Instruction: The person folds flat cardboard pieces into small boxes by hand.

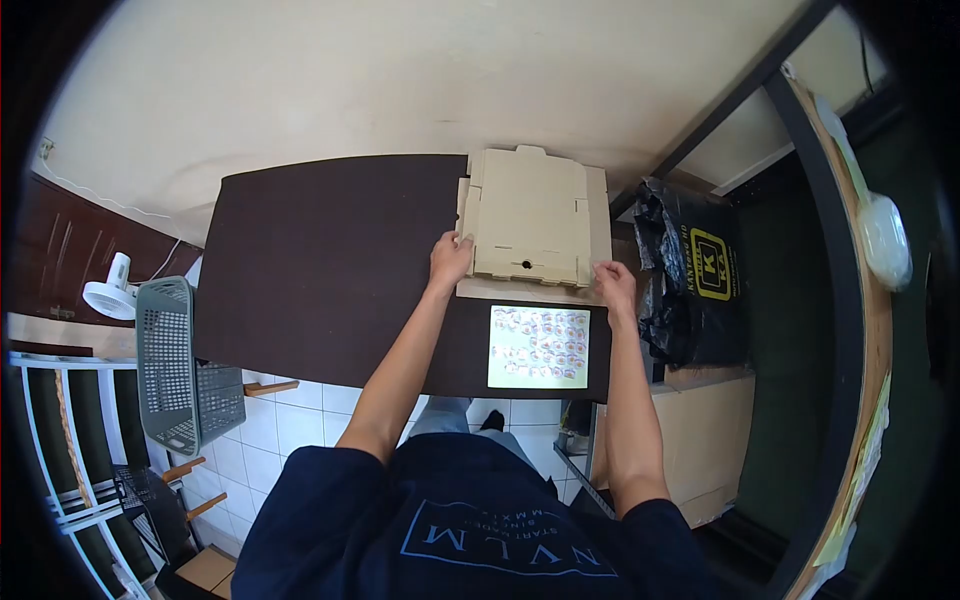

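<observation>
A flat die-cut cardboard box (527, 210), tan with tabs and slots, lies on a larger cardboard sheet (600, 215) at the right end of the dark table. My left hand (452, 259) is at the cardboard's left edge, fingers closed around it near the front corner. At the opposite side, my right hand (616, 289) has its fingertips pinched on the right edge by the front corner. Just in front of the cardboard, between my forearms, a sheet of small round stickers (540, 347) rests on the table.
The dark brown table (330, 260) extends left along the wall. Right of it sits a black plastic bag (700, 275) with yellow print, beside a dark shelf frame (830, 200). A grey-green plastic basket (168, 350) and a white fan (112, 290) stand at the left.
</observation>
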A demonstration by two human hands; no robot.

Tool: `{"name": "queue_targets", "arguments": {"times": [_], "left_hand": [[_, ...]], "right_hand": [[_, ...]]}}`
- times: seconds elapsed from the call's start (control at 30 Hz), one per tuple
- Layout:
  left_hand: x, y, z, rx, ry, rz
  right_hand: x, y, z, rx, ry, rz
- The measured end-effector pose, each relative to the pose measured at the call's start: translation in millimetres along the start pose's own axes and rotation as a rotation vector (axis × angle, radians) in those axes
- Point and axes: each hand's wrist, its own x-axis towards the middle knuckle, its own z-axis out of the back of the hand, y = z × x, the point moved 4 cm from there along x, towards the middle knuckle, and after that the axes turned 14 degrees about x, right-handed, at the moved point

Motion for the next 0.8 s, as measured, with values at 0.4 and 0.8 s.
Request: {"name": "queue_targets", "arguments": {"times": [0.4, 0.8], "left_hand": [[52.1, -7.2, -37.2, 0.090, 0.197, 0.035], [33.5, -16.9, -33.2, 0.050, 0.039, -0.028]], "right_hand": [[55.4, -24.7, -31.9, -0.361, -0.039, -0.139], [42.0, 31.8, -31.2, -0.552, -0.123, 0.042]]}}
